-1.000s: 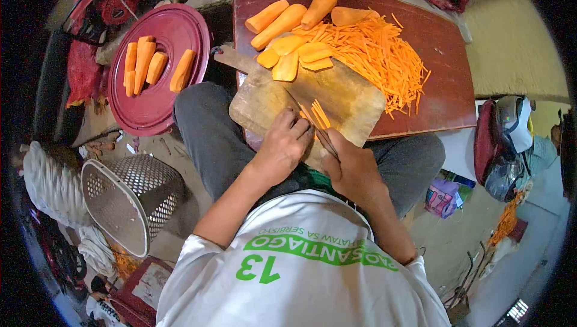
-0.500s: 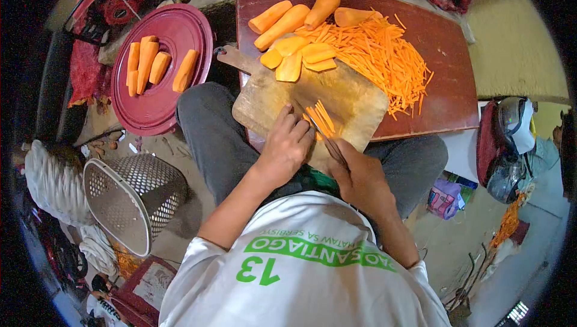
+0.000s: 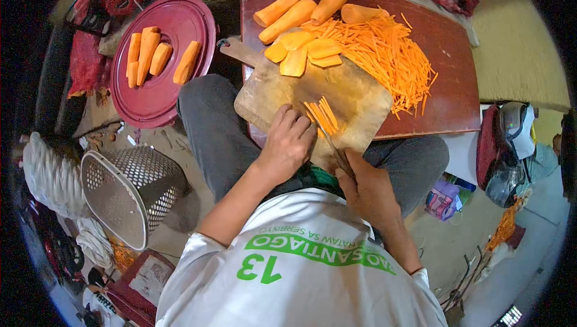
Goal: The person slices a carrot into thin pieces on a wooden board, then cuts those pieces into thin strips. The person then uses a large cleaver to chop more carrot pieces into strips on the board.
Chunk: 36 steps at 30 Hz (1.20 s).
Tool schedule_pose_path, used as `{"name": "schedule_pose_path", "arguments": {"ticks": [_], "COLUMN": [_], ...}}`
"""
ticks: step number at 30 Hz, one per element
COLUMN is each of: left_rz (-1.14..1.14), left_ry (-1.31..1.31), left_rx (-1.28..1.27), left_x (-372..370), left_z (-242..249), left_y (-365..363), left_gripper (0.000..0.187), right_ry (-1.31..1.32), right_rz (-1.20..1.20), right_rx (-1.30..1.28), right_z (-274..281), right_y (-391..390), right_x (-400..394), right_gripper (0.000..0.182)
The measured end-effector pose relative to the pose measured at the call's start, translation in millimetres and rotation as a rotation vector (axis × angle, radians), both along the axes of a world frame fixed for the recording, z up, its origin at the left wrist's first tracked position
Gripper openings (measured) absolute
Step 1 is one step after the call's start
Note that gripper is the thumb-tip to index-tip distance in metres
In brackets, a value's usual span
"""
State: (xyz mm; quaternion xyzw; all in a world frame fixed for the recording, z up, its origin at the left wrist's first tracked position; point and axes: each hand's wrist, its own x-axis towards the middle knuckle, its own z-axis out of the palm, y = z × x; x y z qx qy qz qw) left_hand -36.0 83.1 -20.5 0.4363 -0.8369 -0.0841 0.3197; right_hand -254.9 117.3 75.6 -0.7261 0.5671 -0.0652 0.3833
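left hand (image 3: 288, 140): fingers curled, fingertips pressing down on the carrot sticks (image 3: 323, 115) at the near part of the cutting board (image 3: 354, 95)
right hand (image 3: 368, 186): closed around the knife (image 3: 332, 143) handle, near edge of board
knife: thin dark blade runs from right hand up toward the carrot sticks, just beside left fingertips; blade edge hard to make out
carrot sticks: small bunch lying side by side on board, touching left fingertips
cutting board: wooden, with handle, sits tilted across person's lap and the red table (image 3: 445, 56)
carrot slabs (image 3: 303, 50): flat slices stacked at far end of board
shredded carrot pile (image 3: 384, 50): big heap of thin strips on table, right of slabs
whole peeled carrots (image 3: 300, 11): four pieces at far edge of table
red round lid (image 3: 174, 92): left of knee, holds several peeled carrot pieces (image 3: 156, 59)
metal basket (image 3: 129, 192): perforated, lying on its side on floor, lower left
shirt (image 3: 300, 267): white, green print, number 13
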Motion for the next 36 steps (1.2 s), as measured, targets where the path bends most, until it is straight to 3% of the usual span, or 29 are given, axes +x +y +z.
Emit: {"name": "schedule_pose_path", "arguments": {"ticks": [2,5,8,11,14,17,26,36], "left_rz": [-0.009,-0.018,-0.023,-0.005,0.002,0.035,0.046,0.063], "left_ry": [0.001,0.004,0.01,0.013,-0.023,-0.056,-0.02,0.014], "left_rx": [0.008,0.019,0.007,0.009,0.022,0.032,0.031,0.034], "left_x": [1,1,2,2,1,1,1,0], "left_z": [0,2,2,-2,-3,-2,-2,-1], "left_y": [0,-1,-2,2,2,5,5,7], "left_gripper": [0.027,0.028,0.028,0.029,0.03,0.032,0.033,0.033], "right_ry": [0.048,-0.101,-0.068,-0.072,-0.056,-0.151,-0.034,-0.11], "right_rz": [0.009,-0.004,-0.016,-0.015,-0.023,-0.061,-0.001,-0.016], "right_rx": [-0.064,-0.181,-0.039,-0.056,-0.132,-0.071,-0.103,-0.058], "right_z": [-8,-25,-14,1,-16,-22,-15,-11], "right_y": [3,-16,-19,0,1,-20,-7,-6], "right_x": [9,18,12,4,7,15,5,-3], "right_gripper": [0.028,0.026,0.026,0.026,0.026,0.027,0.032,0.037]}}
